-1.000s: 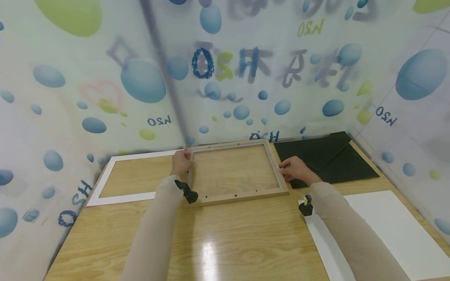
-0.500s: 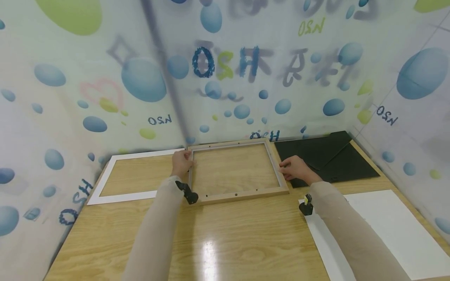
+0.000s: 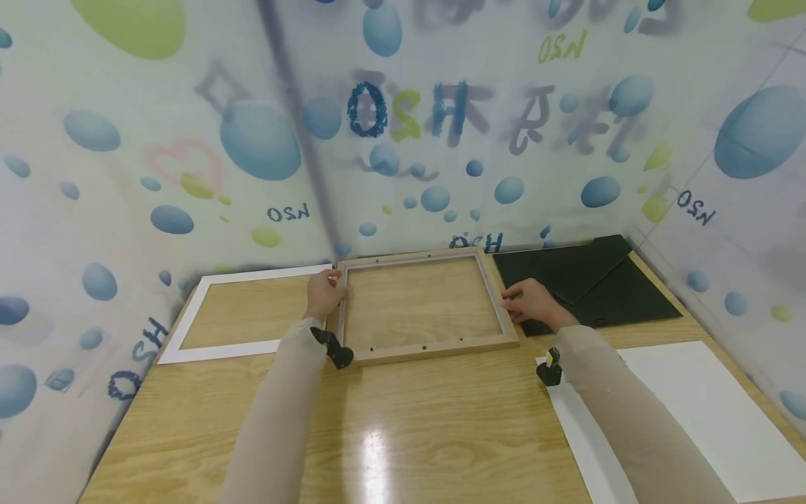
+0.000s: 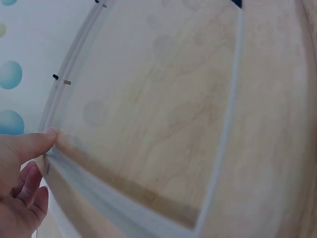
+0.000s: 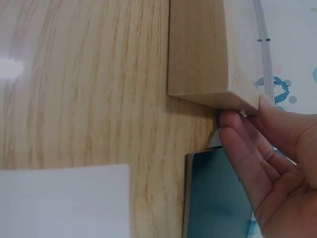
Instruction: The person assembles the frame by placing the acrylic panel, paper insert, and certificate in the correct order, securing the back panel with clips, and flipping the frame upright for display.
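A light wooden picture frame (image 3: 423,350) lies on the table with its inner side up. Its clear pane (image 4: 148,94) shows reflected dots of the wall in the left wrist view. At the frame's left side my left hand (image 3: 324,294) pinches the edge, thumb on top and fingers curled at the outer side. My right hand (image 3: 532,302) grips the opposite side, its thumb against the upper edge and its fingers below, as the right wrist view shows. The undersides of the fingertips are partly hidden by the frame. Small dark tabs line the frame's inner edges.
A white mat border (image 3: 214,355) lies left of the frame. To the right, a black backing board (image 3: 630,294) with a stand flap lies by the wall. White sheets (image 3: 718,413) lie at the front right of the wooden table (image 3: 441,427), under the right forearm. A patterned wall stands behind.
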`<action>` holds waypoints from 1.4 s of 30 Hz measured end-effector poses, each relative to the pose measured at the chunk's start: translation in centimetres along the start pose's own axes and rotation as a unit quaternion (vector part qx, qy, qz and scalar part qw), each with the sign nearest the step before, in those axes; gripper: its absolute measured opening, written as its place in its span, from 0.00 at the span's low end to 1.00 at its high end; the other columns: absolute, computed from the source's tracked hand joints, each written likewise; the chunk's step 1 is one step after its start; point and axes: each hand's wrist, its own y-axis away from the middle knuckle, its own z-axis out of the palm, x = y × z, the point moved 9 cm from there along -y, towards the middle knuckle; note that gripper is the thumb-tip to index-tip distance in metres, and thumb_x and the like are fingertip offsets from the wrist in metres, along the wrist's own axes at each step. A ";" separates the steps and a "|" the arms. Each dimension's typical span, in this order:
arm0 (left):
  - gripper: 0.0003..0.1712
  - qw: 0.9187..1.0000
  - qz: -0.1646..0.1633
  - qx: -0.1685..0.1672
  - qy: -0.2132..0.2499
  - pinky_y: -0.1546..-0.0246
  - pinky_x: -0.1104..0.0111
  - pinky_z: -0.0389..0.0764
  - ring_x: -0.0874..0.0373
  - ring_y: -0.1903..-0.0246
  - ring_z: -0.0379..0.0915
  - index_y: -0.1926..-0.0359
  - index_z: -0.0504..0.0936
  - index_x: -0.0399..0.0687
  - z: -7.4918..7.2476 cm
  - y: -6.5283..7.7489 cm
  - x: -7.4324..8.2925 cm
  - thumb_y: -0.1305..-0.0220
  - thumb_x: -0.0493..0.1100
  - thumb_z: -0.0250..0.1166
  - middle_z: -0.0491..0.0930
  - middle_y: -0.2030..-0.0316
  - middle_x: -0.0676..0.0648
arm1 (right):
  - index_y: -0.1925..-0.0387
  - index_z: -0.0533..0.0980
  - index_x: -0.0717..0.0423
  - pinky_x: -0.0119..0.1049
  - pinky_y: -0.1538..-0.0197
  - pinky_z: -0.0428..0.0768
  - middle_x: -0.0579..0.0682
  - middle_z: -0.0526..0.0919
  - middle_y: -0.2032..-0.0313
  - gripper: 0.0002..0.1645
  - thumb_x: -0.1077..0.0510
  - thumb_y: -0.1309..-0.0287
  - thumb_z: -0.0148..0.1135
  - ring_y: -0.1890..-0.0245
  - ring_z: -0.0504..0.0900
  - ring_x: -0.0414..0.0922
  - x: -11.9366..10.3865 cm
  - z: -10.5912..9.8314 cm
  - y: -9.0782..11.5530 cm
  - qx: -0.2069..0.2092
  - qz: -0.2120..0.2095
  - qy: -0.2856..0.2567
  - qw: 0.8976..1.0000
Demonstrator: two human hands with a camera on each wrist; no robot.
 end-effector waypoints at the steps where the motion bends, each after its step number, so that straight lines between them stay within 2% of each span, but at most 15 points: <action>1: 0.23 1.000 0.007 -0.006 -0.001 0.62 0.60 0.73 0.45 0.57 0.68 0.49 0.74 0.29 -0.1 0.0 0.0 0.46 0.34 0.65 0.73 0.56 0.33 | 0.49 0.70 0.77 0.39 0.70 0.81 0.60 0.81 0.69 0.22 0.64 0.41 0.57 0.76 0.81 0.45 0.0 0.1 0.0 0.000 0.000 0.000 1.000; 6: 0.19 0.999 0.032 -0.035 -0.006 0.61 0.58 0.76 0.42 0.56 0.71 0.51 0.76 0.29 -1.1 0.0 -0.2 0.45 0.34 0.62 0.76 0.57 0.32 | 0.49 0.69 0.77 0.39 0.69 0.81 0.61 0.81 0.68 0.22 0.64 0.41 0.57 0.75 0.81 0.45 -0.1 0.0 0.0 0.000 0.003 0.001 1.000; 11: 0.19 0.998 0.034 -0.045 -0.022 0.61 0.58 0.76 0.41 0.57 0.73 0.50 0.75 0.30 -2.8 0.2 -1.2 0.43 0.35 0.62 0.77 0.57 0.31 | 0.49 0.69 0.78 0.39 0.69 0.81 0.61 0.81 0.67 0.22 0.64 0.40 0.57 0.75 0.81 0.45 -0.1 0.0 0.0 -0.003 0.004 0.003 1.000; 15: 0.20 0.998 0.021 -0.044 -0.033 0.57 0.56 0.75 0.41 0.54 0.72 0.48 0.74 0.30 -4.6 0.6 -2.4 0.41 0.34 0.61 0.75 0.55 0.30 | 0.49 0.69 0.78 0.38 0.69 0.81 0.61 0.81 0.68 0.23 0.64 0.41 0.57 0.76 0.80 0.44 0.0 0.0 0.0 -0.004 0.010 0.003 1.000; 21: 0.21 0.998 -0.008 -0.043 -0.051 0.54 0.55 0.73 0.40 0.51 0.69 0.47 0.73 0.29 -7.4 1.2 -4.6 0.39 0.36 0.59 0.73 0.51 0.30 | 0.49 0.68 0.78 0.39 0.69 0.81 0.59 0.81 0.69 0.23 0.63 0.41 0.57 0.76 0.80 0.43 0.2 -0.2 0.2 -0.003 0.016 0.000 1.000; 31: 0.24 0.994 -0.079 -0.021 -0.077 0.51 0.51 0.68 0.36 0.48 0.62 0.43 0.68 0.29 -12.7 3.5 -8.6 0.37 0.39 0.57 0.67 0.48 0.28 | 0.47 0.67 0.79 0.40 0.67 0.81 0.58 0.81 0.69 0.24 0.64 0.39 0.55 0.75 0.81 0.45 0.0 -0.1 0.4 -0.014 0.003 -0.009 1.000; 38: 0.28 0.992 -0.115 -0.008 -0.049 0.47 0.48 0.65 0.34 0.44 0.58 0.41 0.65 0.27 -15.5 4.8 -11.4 0.37 0.40 0.56 0.62 0.44 0.25 | 0.47 0.67 0.79 0.40 0.67 0.81 0.58 0.81 0.70 0.24 0.64 0.40 0.56 0.74 0.81 0.46 -0.2 0.0 0.3 -0.016 0.004 -0.010 1.000; 42: 0.28 0.989 -0.124 0.002 -0.076 0.47 0.47 0.63 0.32 0.44 0.56 0.42 0.64 0.24 -16.9 5.9 -12.6 0.38 0.39 0.56 0.60 0.44 0.23 | 0.47 0.67 0.78 0.40 0.67 0.81 0.57 0.81 0.70 0.24 0.63 0.40 0.56 0.74 0.81 0.45 -0.1 0.1 0.1 -0.018 0.007 -0.011 1.000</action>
